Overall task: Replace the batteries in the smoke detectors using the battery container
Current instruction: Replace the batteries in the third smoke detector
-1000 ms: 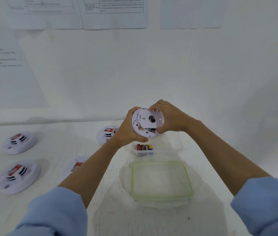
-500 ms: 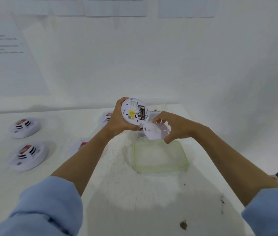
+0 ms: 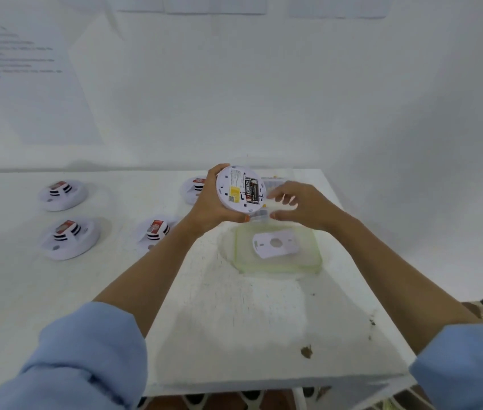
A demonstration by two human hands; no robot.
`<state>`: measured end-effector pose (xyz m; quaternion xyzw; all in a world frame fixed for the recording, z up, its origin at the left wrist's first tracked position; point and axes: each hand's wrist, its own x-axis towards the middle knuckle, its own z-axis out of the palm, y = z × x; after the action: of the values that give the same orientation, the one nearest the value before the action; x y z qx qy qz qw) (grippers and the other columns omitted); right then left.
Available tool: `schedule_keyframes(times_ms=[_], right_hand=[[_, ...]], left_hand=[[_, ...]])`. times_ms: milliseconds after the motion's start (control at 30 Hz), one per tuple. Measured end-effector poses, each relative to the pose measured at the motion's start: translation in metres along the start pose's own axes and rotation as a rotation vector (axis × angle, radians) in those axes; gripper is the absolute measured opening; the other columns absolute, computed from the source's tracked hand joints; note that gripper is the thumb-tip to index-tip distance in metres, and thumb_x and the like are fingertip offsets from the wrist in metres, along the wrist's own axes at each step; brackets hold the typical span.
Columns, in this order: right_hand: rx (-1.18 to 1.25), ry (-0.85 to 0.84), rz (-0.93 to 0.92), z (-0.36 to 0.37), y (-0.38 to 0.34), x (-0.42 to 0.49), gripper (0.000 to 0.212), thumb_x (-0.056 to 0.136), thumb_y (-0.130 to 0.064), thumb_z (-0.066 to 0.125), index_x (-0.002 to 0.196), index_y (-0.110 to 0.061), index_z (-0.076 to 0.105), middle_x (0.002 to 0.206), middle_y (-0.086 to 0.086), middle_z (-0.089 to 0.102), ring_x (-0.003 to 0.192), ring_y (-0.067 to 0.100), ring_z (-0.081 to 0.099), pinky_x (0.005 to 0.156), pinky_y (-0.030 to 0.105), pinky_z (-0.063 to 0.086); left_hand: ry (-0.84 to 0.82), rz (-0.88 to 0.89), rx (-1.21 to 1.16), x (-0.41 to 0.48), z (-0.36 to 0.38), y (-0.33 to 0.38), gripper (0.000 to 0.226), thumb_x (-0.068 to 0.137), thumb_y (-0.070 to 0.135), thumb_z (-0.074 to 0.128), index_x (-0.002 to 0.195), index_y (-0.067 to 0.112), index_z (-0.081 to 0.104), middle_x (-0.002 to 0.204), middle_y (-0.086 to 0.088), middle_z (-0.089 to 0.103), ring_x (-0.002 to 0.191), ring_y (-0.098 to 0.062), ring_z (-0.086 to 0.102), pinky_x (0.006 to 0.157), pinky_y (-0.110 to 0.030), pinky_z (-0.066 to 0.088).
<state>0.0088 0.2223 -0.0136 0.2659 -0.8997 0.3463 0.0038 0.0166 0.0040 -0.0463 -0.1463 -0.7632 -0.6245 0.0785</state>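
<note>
Smoke detector (image 3: 238, 189) held up above the table (image 3: 234, 321), back side turned to the camera, tilted. Left hand (image 3: 209, 207) grasps it round the rim, thumb at the lower edge and fingers curled over the top. Battery bay is uncovered: black batteries (image 3: 251, 189) sit in it side by side, next to a yellow sticker (image 3: 234, 191). Right hand (image 3: 302, 207) is just beside the detector's right edge, fingers spread and loose, holding nothing; it is blurred, so contact with the rim cannot be told. Below the hands, a white cover plate (image 3: 275, 243) lies flat on a clear lid with a green rim (image 3: 311, 261), which rests on the table. Battery container (image 3: 275, 183), a clear tub, stands behind the hands, mostly hidden by them. Four more detectors lie face up on the table to the left: two far left (image 3: 62, 195) (image 3: 70, 238), one nearer the left forearm (image 3: 154, 232), one behind the left hand (image 3: 194, 187). Light blue sleeves (image 3: 86, 359) on both arms. Printed sheets (image 3: 27, 69) on the white wall.
</note>
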Motion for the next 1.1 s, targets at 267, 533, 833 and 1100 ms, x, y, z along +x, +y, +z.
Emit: schedule_keyframes(times_ms=[267, 533, 833, 1100], right_hand=[[0.283, 0.024, 0.024, 0.008, -0.017, 0.033, 0.053, 0.075, -0.016, 0.075, 0.125, -0.018, 0.057, 0.117, -0.001, 0.051, 0.099, 0.014, 0.055, 0.077, 0.01, 0.047], [0.151, 0.047, -0.04, -0.004, -0.009, 0.061, 0.053, 0.07, -0.013, 0.078, 0.121, -0.012, 0.061, 0.103, 0.001, 0.053, 0.089, 0.013, 0.055, 0.082, 0.02, 0.05], [-0.312, 0.036, -0.136, -0.003, 0.014, 0.084, 0.053, 0.083, -0.031, 0.065, 0.131, -0.013, 0.051, 0.114, 0.015, 0.056, 0.098, 0.03, 0.056, 0.088, 0.036, 0.047], [-0.546, 0.014, -0.212, -0.004, 0.023, 0.095, 0.049, 0.095, -0.032, 0.047, 0.137, -0.009, 0.04, 0.117, 0.018, 0.051, 0.087, 0.035, 0.056, 0.075, 0.034, 0.044]], left_hand=[[-0.018, 0.006, -0.083, 0.002, 0.004, 0.009, 0.108, 0.043, -0.016, 0.079, 0.134, 0.007, 0.025, 0.126, -0.006, 0.042, 0.106, -0.005, 0.053, 0.068, -0.018, 0.054], [-0.115, -0.006, -0.059, 0.036, -0.005, -0.003, 0.109, 0.055, -0.027, 0.073, 0.142, 0.012, 0.019, 0.121, 0.006, 0.047, 0.098, 0.011, 0.057, 0.071, -0.015, 0.052], [-0.152, 0.04, -0.036, 0.071, -0.008, -0.017, 0.098, 0.046, -0.005, 0.078, 0.13, 0.012, 0.03, 0.117, 0.004, 0.047, 0.099, 0.008, 0.055, 0.073, -0.015, 0.051], [-0.13, -0.003, -0.052, 0.086, -0.004, -0.024, 0.097, 0.046, -0.001, 0.081, 0.127, 0.021, 0.033, 0.118, 0.003, 0.049, 0.103, -0.005, 0.055, 0.075, -0.019, 0.052]])
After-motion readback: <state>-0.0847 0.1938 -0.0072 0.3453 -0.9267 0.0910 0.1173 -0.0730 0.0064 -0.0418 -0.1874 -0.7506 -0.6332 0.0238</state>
